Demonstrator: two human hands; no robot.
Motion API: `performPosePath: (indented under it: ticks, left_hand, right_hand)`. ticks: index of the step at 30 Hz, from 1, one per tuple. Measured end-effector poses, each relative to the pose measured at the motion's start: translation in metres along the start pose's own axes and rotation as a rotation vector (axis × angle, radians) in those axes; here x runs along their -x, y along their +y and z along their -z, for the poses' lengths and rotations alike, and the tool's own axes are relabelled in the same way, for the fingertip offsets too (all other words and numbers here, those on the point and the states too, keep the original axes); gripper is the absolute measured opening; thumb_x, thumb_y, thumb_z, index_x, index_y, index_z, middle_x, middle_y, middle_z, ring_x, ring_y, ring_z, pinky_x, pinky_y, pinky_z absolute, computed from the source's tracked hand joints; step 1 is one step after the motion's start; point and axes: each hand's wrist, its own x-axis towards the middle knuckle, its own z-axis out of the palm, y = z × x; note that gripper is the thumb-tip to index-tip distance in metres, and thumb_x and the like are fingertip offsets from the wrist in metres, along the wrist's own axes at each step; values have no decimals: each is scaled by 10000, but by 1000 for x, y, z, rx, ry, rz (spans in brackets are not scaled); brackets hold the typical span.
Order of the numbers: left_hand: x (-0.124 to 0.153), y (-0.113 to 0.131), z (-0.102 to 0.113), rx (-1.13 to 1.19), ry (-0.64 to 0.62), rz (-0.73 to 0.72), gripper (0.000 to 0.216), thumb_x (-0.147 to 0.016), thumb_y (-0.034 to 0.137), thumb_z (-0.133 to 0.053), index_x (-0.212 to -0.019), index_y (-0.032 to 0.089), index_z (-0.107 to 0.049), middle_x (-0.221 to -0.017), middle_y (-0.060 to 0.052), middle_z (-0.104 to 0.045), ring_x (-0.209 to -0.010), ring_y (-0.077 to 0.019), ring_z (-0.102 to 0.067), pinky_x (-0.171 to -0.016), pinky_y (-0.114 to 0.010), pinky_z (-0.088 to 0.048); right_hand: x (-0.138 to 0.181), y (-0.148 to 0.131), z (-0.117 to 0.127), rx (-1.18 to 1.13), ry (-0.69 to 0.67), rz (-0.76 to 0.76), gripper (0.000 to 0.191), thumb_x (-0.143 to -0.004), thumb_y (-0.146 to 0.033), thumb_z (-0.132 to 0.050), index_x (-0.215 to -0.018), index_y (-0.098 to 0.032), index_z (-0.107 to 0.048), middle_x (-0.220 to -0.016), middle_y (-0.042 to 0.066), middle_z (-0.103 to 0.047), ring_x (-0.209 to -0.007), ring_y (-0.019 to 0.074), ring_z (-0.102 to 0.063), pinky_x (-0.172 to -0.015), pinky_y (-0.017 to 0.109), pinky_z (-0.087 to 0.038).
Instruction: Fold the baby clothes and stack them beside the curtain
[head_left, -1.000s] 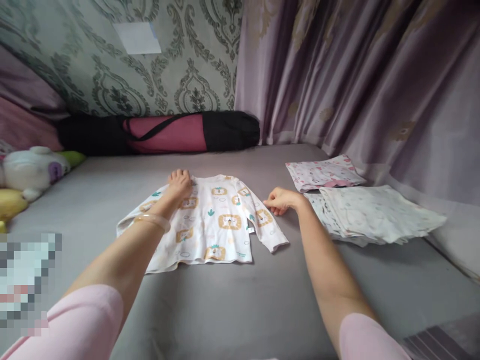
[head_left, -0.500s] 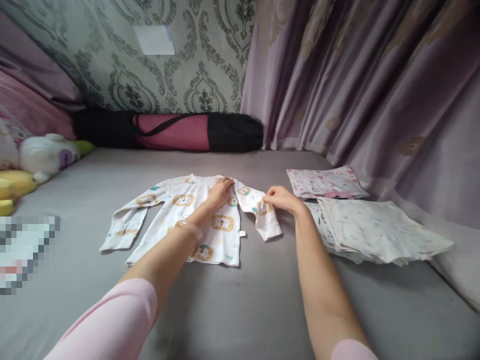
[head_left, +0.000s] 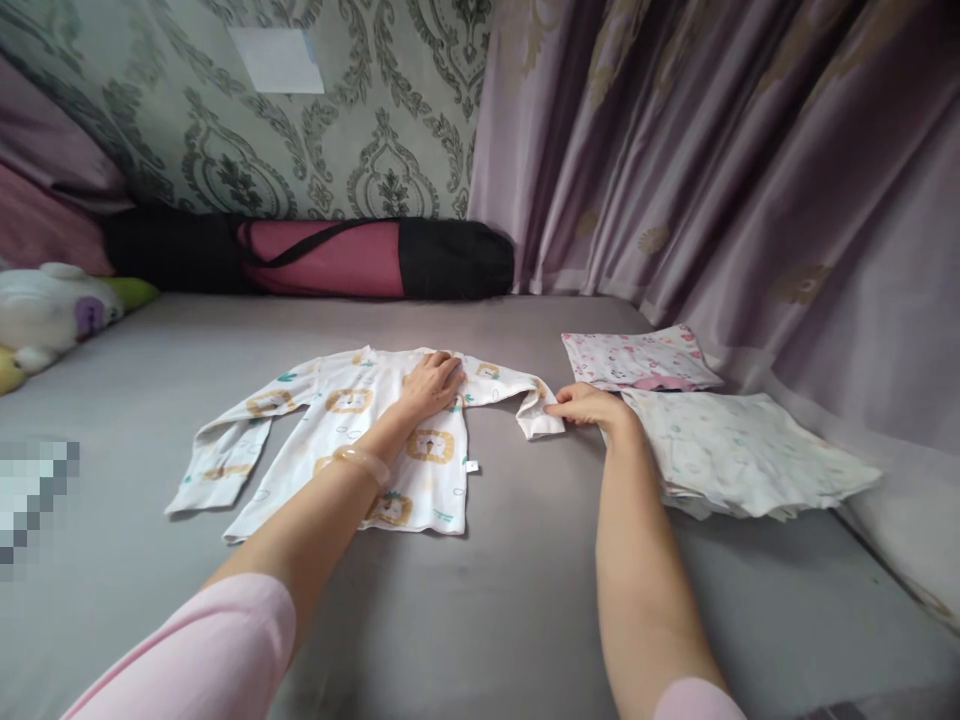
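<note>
In the head view, a small white long-sleeved top (head_left: 352, 430) printed with yellow lions lies flat, front up, on a grey bed sheet (head_left: 525, 600), its neck toward the far wall. The left hand (head_left: 431, 385) rests palm down, fingers spread and gripping nothing, on the chest just below the collar, pinning the cloth. The right hand (head_left: 592, 407) is closed in a pinch on the cuff of the right sleeve (head_left: 517, 395), which is drawn out sideways with its end doubled over. To do this well, I judge the flat hand should keep firm pressure near the shoulder seam so the body does not slide, while the pinched cuff travels low and taut, so the sleeve lands straight and free of creases. The other sleeve (head_left: 225, 455) lies slack at the left, bent downward. Just to the right of the pinching hand sits a stack of folded pale garments (head_left: 742, 455), with a pink-printed folded piece (head_left: 637, 358) behind it. The sheet is smooth and matte. Along the far edge lies a rolled pink mat in a black bag (head_left: 337, 260); a damask-patterned wall (head_left: 337, 130) rises behind, mauve curtains (head_left: 712, 170) hang on the right, and a soft toy (head_left: 52, 310) sits at the far left.
</note>
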Motion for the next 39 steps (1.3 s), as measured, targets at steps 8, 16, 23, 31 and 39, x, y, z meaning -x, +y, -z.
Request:
performPosePath:
  ticks: [8,16,23,31,39]
  left_hand:
    - [1,1,0,-31,-16,7,456,-978,446,-404,-1308,178,-570,-1297,-128,-549,-1210,-283,-495,-1079,-409,-390]
    - [2,0,-2,-51,8,-12,480,-964,451,-436,-1346,185,-551,-1341,-131,-524,-1226,-292,-474,-1096,-436,-376]
    - [2,4,0,-76,-54,-51,526,-989,484,-373,-1422,225,-520,-1421,-116,-500,-1290,-303,-424,-1133,-441,-315]
    - [4,10,6,-110,-156,-17,516,-984,548,-351,-1425,339,-519,-1530,-63,-399,-1376,-336,-345,-1136,-484,-298]
    - [3,14,9,-103,-198,-9,499,-990,543,-333,-1431,383,-502,-1569,-57,-353,-1402,-357,-313,-1122,-522,-293]
  right_hand:
    - [-3,0,9,-586,388,101,202,-714,-248,-676,-894,-157,-672,-653,2,-659,-595,156,-629,-515,212,-467]
    - [-2,14,17,-829,413,187,468,-656,-88,-635,-1114,-171,-598,-735,-19,-664,-644,161,-647,-647,282,-550]
    - [-11,16,4,-66,823,230,494,-746,-4,-444,-1165,-200,-617,-900,50,-627,-873,214,-599,-870,365,-485]
    - [-18,7,-23,358,663,41,404,-824,13,-376,-985,-82,-734,-1123,209,-631,-1110,313,-546,-981,403,-410]
    - [-15,-37,-52,422,661,226,440,-938,-78,-360,-1312,-58,-592,-1513,201,-415,-1405,278,-356,-1154,399,-259]
